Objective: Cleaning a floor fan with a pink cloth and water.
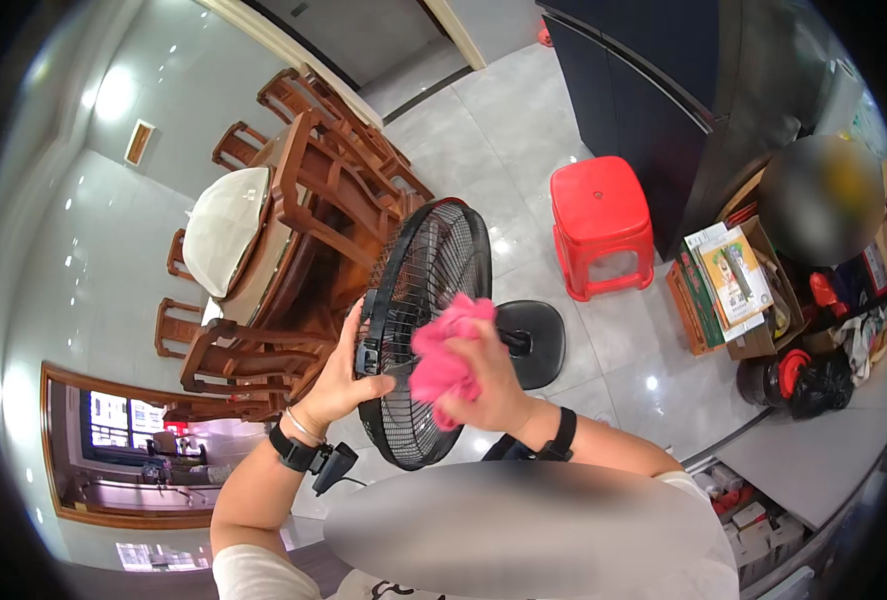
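Observation:
A black pedestal fan [436, 247] stands on the floor before me, its wire grille facing partly right. Its dark square base [541, 345] shows beyond the head. My left hand [342, 382] grips the rim of the fan head beside a grey clip [368, 356], thumb over the front edge. Bunched in my right hand [492, 382] is a pink cloth [451, 352], slightly blurred, held against or just in front of the grille. Whether it touches the wires I cannot tell. The cloth and hand hide part of the grille and the fan's pole.
A red plastic stool [601, 199] stands on the tiled floor [488, 142] beyond the fan. Left are carved wooden chairs [338, 180] around a table with a white domed food cover [226, 225]. Cardboard boxes [713, 300] and a black bag [822, 382] lie right, near a dark refrigerator [631, 97].

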Demonstrator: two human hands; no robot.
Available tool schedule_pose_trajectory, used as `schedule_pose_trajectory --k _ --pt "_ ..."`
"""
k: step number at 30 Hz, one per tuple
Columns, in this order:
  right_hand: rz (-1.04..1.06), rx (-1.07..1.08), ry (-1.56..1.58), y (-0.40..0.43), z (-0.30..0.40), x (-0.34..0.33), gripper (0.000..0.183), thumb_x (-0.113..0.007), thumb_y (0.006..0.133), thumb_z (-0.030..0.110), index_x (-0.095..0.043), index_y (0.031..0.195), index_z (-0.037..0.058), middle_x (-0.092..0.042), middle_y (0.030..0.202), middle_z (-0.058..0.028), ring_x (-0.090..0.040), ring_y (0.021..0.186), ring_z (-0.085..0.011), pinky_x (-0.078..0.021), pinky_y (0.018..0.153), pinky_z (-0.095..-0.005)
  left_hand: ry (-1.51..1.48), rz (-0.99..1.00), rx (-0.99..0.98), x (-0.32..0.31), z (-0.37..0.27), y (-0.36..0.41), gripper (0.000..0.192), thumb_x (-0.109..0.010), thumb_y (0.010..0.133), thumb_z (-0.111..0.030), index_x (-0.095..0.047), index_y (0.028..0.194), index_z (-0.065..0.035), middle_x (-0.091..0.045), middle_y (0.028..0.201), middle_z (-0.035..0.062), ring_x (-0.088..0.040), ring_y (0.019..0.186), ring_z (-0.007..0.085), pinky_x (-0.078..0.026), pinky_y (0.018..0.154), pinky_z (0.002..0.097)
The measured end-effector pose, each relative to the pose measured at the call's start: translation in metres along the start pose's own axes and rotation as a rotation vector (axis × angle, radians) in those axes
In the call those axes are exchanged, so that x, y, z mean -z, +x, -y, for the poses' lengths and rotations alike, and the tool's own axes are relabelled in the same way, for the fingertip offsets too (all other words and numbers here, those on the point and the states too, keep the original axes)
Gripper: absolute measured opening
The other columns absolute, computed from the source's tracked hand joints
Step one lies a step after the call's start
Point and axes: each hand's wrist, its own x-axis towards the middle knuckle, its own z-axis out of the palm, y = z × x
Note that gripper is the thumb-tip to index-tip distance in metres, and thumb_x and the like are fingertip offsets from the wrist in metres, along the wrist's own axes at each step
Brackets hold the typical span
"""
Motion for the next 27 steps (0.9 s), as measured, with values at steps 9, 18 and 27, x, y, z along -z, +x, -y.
schedule_pose_trajectory --k 9,18,27 --pt "0.014 -0.109 -0.256 -0.082 -0.094 -0.010 0.058 -0.068 0.072 0.024 -0.046 0.121 0.0027 -0.043 0.117 -0.0247 -0.050 0.102 -0.0434 -0.0431 0.089 -0.0475 0.092 -0.036 -0.062 -0.017 0.001 -0.001 0.104 -0.070 0.063 -0.012 -0.011 0.149 -0.0033 -0.041 0.134 0.0156 -0.040 0.124 0.0243 -0.027 0.107 0.0330" --pt "0.085 0.088 -0.040 -0.046 0.001 -0.011 0.056 -0.069 0.071 0.029 -0.050 0.120 0.0114 -0.043 0.114 -0.0230 -0.051 0.095 -0.0404 -0.0459 0.080 -0.0467 -0.110 -0.124 0.015 -0.024 -0.006 0.002 0.093 -0.065 0.070 -0.009 -0.014 0.148 -0.0056 -0.046 0.126 0.0092 -0.053 0.092 0.0113 -0.046 0.076 0.0234" --pt "0.128 -0.599 0.161 -0.079 -0.084 -0.021 0.064 -0.073 0.068 0.021 -0.046 0.123 0.0035 -0.050 0.122 -0.0233 -0.049 0.115 -0.0392 -0.0427 0.096 -0.0453 0.278 -0.259 -0.076 -0.017 -0.007 -0.011 0.096 -0.073 0.065 -0.019 -0.023 0.145 -0.0020 -0.044 0.131 0.0179 -0.042 0.124 0.0267 -0.033 0.105 0.0363"
